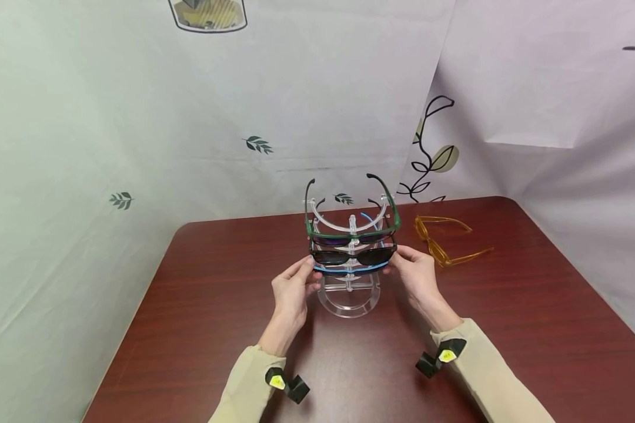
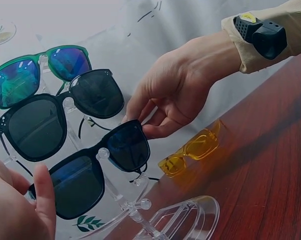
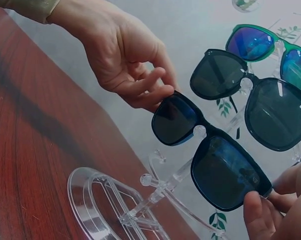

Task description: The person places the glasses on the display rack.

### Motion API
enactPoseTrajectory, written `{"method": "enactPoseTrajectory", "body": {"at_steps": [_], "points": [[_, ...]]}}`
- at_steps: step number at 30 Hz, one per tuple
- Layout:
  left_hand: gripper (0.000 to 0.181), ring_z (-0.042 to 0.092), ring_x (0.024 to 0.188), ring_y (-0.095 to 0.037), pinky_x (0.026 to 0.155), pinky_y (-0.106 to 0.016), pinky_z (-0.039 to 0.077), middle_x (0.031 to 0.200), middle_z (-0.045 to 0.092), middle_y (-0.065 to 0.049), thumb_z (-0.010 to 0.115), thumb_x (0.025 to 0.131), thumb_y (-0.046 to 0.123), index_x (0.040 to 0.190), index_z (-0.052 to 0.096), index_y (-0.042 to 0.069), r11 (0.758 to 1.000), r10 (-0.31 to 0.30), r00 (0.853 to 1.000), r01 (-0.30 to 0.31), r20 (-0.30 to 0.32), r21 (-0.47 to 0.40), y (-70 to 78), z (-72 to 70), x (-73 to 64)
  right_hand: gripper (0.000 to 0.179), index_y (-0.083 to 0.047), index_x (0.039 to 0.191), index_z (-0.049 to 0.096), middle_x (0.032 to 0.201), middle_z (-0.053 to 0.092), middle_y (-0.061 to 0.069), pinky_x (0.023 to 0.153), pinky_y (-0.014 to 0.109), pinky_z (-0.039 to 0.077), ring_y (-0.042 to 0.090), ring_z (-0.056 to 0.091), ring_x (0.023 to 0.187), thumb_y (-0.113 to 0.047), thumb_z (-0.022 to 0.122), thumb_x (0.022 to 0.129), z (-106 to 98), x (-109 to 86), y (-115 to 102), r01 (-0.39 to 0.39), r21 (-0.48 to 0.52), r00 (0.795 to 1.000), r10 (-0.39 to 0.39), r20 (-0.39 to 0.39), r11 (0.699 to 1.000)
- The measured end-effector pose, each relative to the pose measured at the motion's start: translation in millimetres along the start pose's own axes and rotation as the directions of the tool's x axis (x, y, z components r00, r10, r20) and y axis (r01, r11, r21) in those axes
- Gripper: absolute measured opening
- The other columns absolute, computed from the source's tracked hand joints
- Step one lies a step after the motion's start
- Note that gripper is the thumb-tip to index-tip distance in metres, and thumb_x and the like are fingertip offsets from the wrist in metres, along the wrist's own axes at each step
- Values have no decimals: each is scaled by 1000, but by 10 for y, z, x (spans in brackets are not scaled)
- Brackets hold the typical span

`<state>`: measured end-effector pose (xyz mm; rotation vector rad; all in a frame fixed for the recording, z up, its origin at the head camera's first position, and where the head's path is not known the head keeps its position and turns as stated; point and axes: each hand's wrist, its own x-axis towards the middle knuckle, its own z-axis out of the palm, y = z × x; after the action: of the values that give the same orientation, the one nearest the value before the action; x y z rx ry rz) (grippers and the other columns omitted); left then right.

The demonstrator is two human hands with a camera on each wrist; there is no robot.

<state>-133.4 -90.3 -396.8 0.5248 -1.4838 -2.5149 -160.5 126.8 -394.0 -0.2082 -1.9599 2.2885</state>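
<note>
A clear plastic display stand point(image 1: 349, 312) holds three pairs of sunglasses one above another. Lowest is a dark-lensed pair with a blue-edged frame point(image 1: 349, 271). My left hand point(image 1: 291, 291) pinches its left end, and my right hand point(image 1: 419, 281) pinches the opposite end. In the left wrist view, this low pair point(image 2: 80, 185) sits across the stand's clear nose peg, with fingertips at both outer corners. Just above are black sunglasses point(image 1: 377, 256). The top pair is green-framed with mirrored lenses point(image 2: 13, 82), its temples pointing back toward the wall.
Yellow-framed glasses point(image 1: 438, 252) lie on the table right of the stand, temples unfolded. The red-brown wooden table point(image 1: 217, 329) meets a pale patterned cloth point(image 1: 296, 88) hanging behind. A dark camera mount point(image 1: 296, 388) sits on each cuff.
</note>
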Motion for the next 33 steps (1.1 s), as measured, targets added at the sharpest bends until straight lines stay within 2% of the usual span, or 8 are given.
{"method": "enactPoseTrajectory", "body": {"at_steps": [4,15,27,33], "points": [[20,61,55,-8,43,-16,47,68,67,-3,70,91,2,108,71,-9,1000,-11,1000,11,-9,26,-3,-5,-7,18,9,108,72,79,71,-2,64,32,60,17,65,54,3,66,92,-11,-1,5,-4,-17,1000,4,8,1000],[21,59,55,-7,41,-15,41,65,65,-2,70,92,6,108,71,-7,998,-29,1000,29,-13,56,4,-19,-14,26,16,116,65,80,70,-1,61,26,59,12,63,53,3,64,93,2,-7,-1,-13,-35,1000,14,12,999],[21,59,55,-8,41,-15,39,64,64,-2,72,91,8,107,72,-6,999,-31,999,32,-6,40,6,-34,-20,23,15,112,65,74,69,-3,61,25,59,10,63,52,4,60,92,-9,-24,0,-30,-49,1000,30,-3,998],[25,63,57,-9,41,-15,42,72,67,-3,69,94,9,112,69,-9,999,-33,999,33,-12,27,6,-72,-31,21,14,108,67,68,67,1,65,32,61,13,64,54,5,58,92,-28,-28,14,-35,-44,999,34,-23,998]]}}
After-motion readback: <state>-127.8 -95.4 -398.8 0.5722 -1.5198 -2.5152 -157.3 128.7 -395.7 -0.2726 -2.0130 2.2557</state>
